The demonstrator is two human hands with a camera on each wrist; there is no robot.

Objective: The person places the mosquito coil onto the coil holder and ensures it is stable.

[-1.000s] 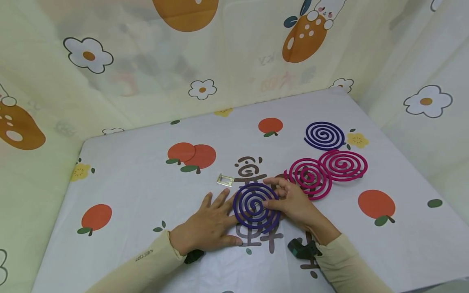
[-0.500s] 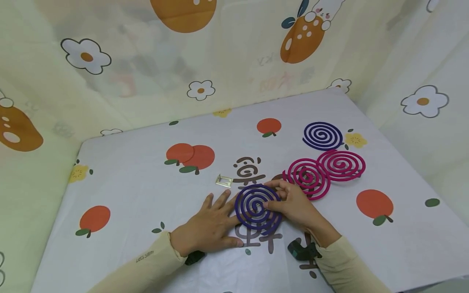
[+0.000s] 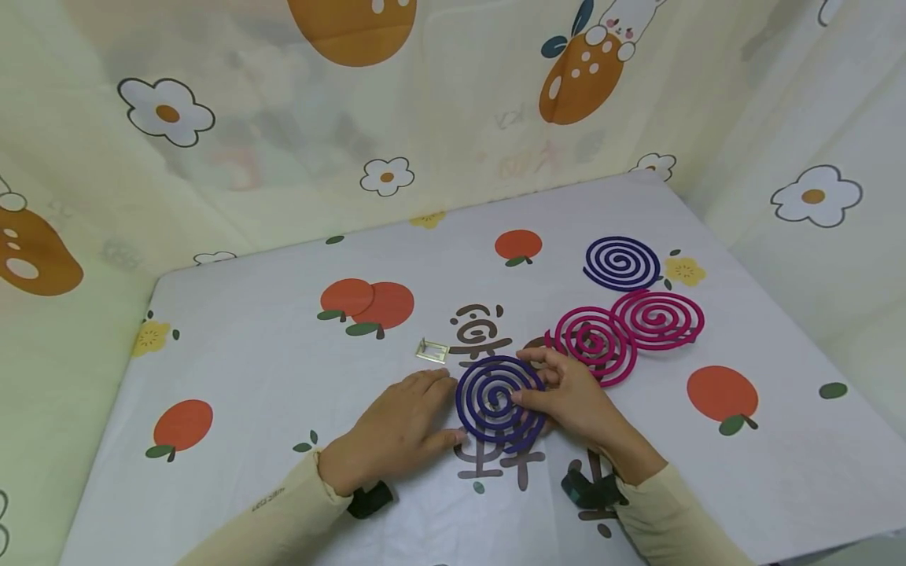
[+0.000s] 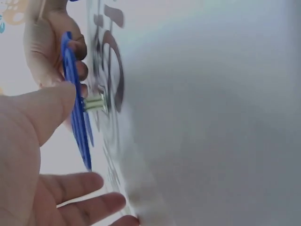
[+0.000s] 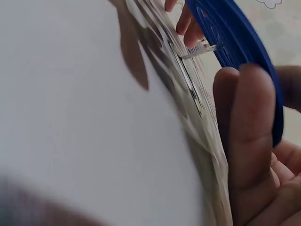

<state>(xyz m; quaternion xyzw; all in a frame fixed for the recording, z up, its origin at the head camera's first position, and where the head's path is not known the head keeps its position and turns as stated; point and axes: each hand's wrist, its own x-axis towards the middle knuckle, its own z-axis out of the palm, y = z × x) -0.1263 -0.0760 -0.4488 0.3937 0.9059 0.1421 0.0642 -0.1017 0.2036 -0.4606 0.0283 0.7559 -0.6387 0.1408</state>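
Note:
A dark blue mosquito coil is held level just above the cloth. My right hand pinches its right side, thumb on top and fingers under the rim. In the left wrist view a small metal stand rises from the cloth to the coil's underside; the right wrist view shows the stand's upright prong at the coil's centre. My left hand is at the coil's left edge, fingers loosely bent and apart from the thumb. Whether its thumb touches the coil I cannot tell.
Another flat metal coil stand lies just beyond the left hand. To the right are two pink mosquito coils, one nearer and one farther, their edges meeting. A second blue coil lies behind them on the printed tablecloth.
My left hand's spread fingers have drawn together and bent, and it has pulled slightly back from under the coil. The right hand keeps its pinch; the coil has shifted slightly right.

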